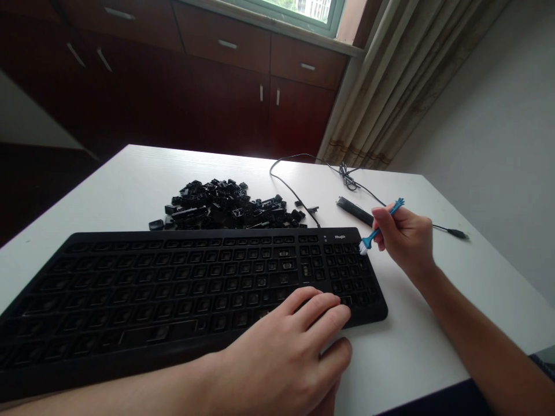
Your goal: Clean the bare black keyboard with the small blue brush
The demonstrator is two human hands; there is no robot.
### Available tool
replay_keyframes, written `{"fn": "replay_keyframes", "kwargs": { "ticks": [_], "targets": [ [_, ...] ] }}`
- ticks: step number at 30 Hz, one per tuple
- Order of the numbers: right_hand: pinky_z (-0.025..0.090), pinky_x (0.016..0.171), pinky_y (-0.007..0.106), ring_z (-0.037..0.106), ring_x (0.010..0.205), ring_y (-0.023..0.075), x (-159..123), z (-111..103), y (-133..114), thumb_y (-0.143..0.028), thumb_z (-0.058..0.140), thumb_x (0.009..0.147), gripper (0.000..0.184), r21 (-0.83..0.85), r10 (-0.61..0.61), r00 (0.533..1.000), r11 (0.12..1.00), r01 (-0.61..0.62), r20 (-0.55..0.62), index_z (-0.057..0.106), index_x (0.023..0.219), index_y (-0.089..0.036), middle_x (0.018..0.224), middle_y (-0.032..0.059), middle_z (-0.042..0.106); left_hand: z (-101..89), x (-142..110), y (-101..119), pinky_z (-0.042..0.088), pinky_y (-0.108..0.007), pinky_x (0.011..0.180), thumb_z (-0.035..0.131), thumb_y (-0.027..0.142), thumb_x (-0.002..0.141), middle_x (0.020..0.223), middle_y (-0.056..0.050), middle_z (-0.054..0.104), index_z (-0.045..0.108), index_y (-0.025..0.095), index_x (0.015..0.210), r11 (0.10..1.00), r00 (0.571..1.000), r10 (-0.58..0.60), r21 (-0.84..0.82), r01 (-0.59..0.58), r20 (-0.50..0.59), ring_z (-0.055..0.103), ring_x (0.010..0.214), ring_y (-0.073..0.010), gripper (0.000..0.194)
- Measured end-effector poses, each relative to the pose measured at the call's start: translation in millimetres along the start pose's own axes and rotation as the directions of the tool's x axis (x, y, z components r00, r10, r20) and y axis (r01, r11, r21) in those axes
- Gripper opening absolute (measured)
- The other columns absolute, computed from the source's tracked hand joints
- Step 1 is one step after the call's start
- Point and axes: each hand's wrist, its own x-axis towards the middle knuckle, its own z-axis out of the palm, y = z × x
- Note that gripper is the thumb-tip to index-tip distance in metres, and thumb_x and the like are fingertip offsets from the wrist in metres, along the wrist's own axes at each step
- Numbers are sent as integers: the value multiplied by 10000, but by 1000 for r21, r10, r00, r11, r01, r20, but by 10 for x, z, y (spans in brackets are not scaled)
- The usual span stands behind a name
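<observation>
A black keyboard [130, 237] with its keycaps off lies across the white table, its bare key sockets showing. My left hand [299, 341] grips its front edge towards the right, fingers curled over the top and the thumb mostly hidden below. Pinched in my right hand [403, 237] is a small blue brush [381, 224] with white bristles. The bristles are at the keyboard's upper right corner, by the number pad; whether they touch it I cannot tell. Behind the keyboard lies a heap of loose black keycaps [225, 205].
A long black bar-shaped object [353, 211] lies partly behind my right hand. The black cable [281, 178] runs from the keyboard towards the back, with a tied bundle [347, 178] and a plug [457, 234] at right. Cabinets [221, 86] and a curtain [381, 98] stand beyond the table.
</observation>
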Motion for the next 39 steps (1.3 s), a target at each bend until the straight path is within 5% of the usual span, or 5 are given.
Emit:
{"fn": "replay_keyframes", "kwargs": {
  "ticks": [10, 20, 30, 39],
  "targets": [
    [367, 348, 209, 481, 334, 89, 42, -21, -81, -565, 626, 908, 463, 20, 59, 989, 998, -62, 138, 584, 636, -194, 422, -30, 527, -1, 6, 22, 416, -446, 1058, 553, 241, 940, 1258, -150, 618, 666, 140, 988, 999, 1000, -16, -31, 17, 20, 544, 1218, -302, 159],
    [433, 425, 250, 551, 373, 118, 10, 29, -83, -532, 561, 962, 455, -175, -159, 986, 970, 167, 57, 630, 646, -212, 444, -12, 572, 9, 0, 11, 405, -452, 1078, 555, 259, 909, 1276, -158, 605, 659, 135, 1012, 999, 1000, -10, -49, 10, 15, 526, 1242, -317, 191],
    [433, 445, 251, 519, 343, 112, 112, 9, -120, -519, 514, 990, 496, -205, -98, 978, 969, 135, 183, 550, 595, -222, 390, -34, 520, 0, 9, 18, 408, -473, 1064, 521, 247, 924, 1262, -162, 612, 652, 133, 1019, 997, 1000, -16, -68, 18, 19, 523, 1238, -323, 197],
    [392, 464, 243, 500, 382, 89, 49, -23, -163, -467, 507, 1006, 479, -231, -208, 960, 941, 249, 188, 564, 613, -199, 440, -29, 536, -19, 15, 12, 405, -451, 1072, 522, 243, 940, 1281, -149, 602, 646, 132, 1014, 999, 1000, -11, -39, 12, 21, 523, 1237, -304, 183]
  ]
}}
